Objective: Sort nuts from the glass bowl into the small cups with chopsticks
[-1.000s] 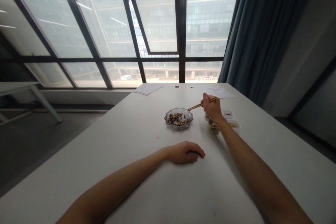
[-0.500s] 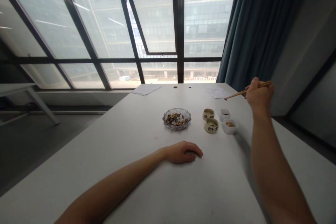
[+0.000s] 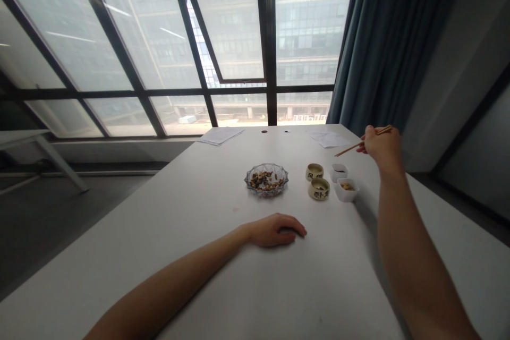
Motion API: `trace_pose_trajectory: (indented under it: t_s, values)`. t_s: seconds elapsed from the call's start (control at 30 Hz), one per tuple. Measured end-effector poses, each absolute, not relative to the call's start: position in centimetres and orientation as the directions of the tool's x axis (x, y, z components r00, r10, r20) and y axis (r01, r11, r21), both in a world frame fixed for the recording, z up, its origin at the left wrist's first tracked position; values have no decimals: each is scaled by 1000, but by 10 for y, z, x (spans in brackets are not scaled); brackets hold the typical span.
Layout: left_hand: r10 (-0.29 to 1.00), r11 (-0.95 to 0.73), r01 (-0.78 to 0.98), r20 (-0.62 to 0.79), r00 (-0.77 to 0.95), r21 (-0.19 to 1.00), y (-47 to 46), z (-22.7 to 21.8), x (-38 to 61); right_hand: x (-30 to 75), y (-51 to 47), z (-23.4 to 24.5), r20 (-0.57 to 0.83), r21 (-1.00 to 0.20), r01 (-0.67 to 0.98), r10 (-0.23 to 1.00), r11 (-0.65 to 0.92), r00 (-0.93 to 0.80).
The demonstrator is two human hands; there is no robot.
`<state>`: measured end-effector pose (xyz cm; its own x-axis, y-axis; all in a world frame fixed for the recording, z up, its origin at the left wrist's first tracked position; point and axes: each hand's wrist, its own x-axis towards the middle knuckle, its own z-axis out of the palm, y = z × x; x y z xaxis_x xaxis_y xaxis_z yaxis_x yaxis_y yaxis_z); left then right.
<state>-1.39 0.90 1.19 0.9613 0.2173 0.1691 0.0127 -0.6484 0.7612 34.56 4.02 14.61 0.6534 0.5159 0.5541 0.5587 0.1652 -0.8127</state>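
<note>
My right hand [image 3: 380,143] grips a pair of wooden chopsticks [image 3: 348,149], raised above the right side of the table. Their tips point left, over the farther small white square dish [image 3: 339,177], which has something dark inside. I make out nothing between the tips. Just nearer stands a second white dish [image 3: 347,195] with yellowish-brown pieces. Left of these are two small ceramic cups with dark characters, a far cup [image 3: 314,175] and a near cup [image 3: 319,195]. My left hand [image 3: 274,230] rests on the tabletop, fingers extended and holding nothing, nearer to me than the cups.
A faceted glass bowl [image 3: 266,193] with mixed brown and dark pieces sits left of the cups on the white table [image 3: 191,223]. Papers [image 3: 220,135] lie at the far left, another sheet [image 3: 329,138] at the far right. Windows and a blue curtain [image 3: 370,37] stand beyond.
My right hand with the chopsticks has moved left and slightly lower. The small dark piece seen at the tips before no longer shows there. My left hand has stayed in place.
</note>
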Motion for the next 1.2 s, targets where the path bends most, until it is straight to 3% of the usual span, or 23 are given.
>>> trace_pose_trajectory:
  t_s: [0.13,0.27,0.43,0.67,0.9,1.2]
  values:
    - [215,-652,11,171,962,758,9,12,-14,315,34,160,522,-851,438,555,290,648]
    - [208,-658,-1,182,961,753,10,10,-14,279,39,159,504,-864,287,718,415,480]
    - [210,-661,-4,189,959,751,10,9,-14,225,59,127,361,-932,89,915,350,182]
    - [204,-671,-17,207,957,742,10,9,-13,178,79,74,348,-922,214,933,322,95]
    - [186,-677,-27,207,960,735,10,8,-14,172,81,60,284,-942,219,952,256,110]
    - [199,-669,-14,197,960,743,10,8,-13,171,85,54,320,-924,262,939,279,128]
